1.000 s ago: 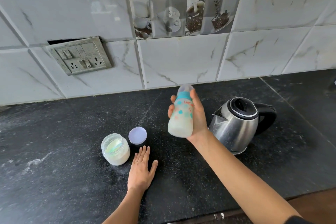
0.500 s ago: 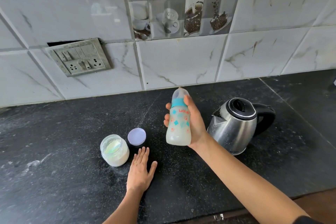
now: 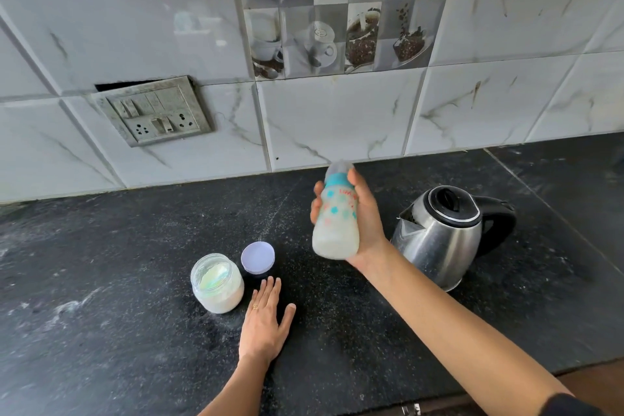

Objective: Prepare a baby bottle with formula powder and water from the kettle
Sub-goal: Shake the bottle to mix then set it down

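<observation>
Baby bottle [image 3: 336, 224] of milky liquid is gripped aloft by the right hand [image 3: 366, 219] left of the kettle [image 3: 439, 240], while the left hand [image 3: 265, 324] lies flat and empty.

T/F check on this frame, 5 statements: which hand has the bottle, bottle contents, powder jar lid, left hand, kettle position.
1. The right hand holds the baby bottle. True.
2. The bottle is empty. False: milky liquid sits in its lower part.
3. The powder jar is capped. False: it is open, and its purple lid lies beside it on the counter.
4. The left hand rests flat on the counter. True.
5. The kettle stands left of the jar. False: it stands far right of it, beyond the bottle.
</observation>
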